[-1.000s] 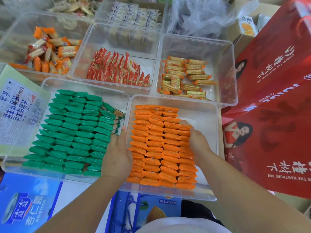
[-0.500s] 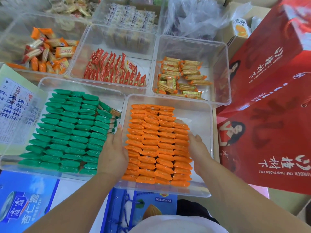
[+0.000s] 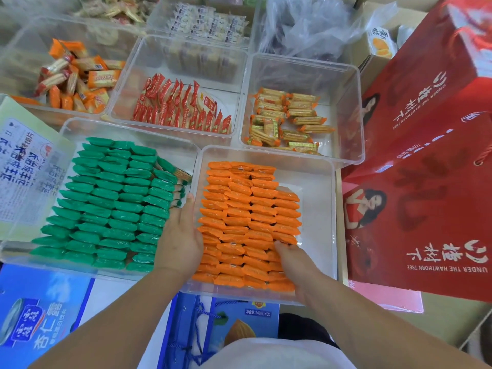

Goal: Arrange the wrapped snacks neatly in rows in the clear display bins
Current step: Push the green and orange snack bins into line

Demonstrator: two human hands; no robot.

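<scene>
Orange snacks [image 3: 250,222]: stacked in overlapping columns inside the near clear bin [image 3: 316,198], at 12 o'clock from the person's body. Each packet's long axis runs 9 to 3 o'clock, and the columns run 12 to 6 o'clock.
Block shape: 3 columns at the 12 o'clock end, 4 lower down. The 4th column, on the 3 o'clock side, starts part-way down and looks the least even.
Free room: a bare strip of bin floor lies at 3 o'clock from the block. The block sits close to the 9 o'clock wall.
Left hand [image 3: 181,241]: at 9 o'clock from the block, flat with straight fingers pointing to 12 o'clock, its edge pressed against the left column. It holds nothing.
Right hand [image 3: 295,265]: at the block's 4 to 5 o'clock corner, with the thumb tip on top of the right column. The fingers are hidden by the hand, so I cannot tell whether it pinches a packet or only pushes.
Key relation: the block lies between the 2 hands, and the right hand is nearer the uneven column. The next move likely calls for a squeeze along the 9 to 3 o'clock line, across the columns.
Green snacks [image 3: 106,203]: already in rows in the neighbouring bin [image 3: 127,126], at 9 o'clock from the left hand.
Red boxes [image 3: 426,182]: at 3 o'clock, just beside the orange bin.
</scene>
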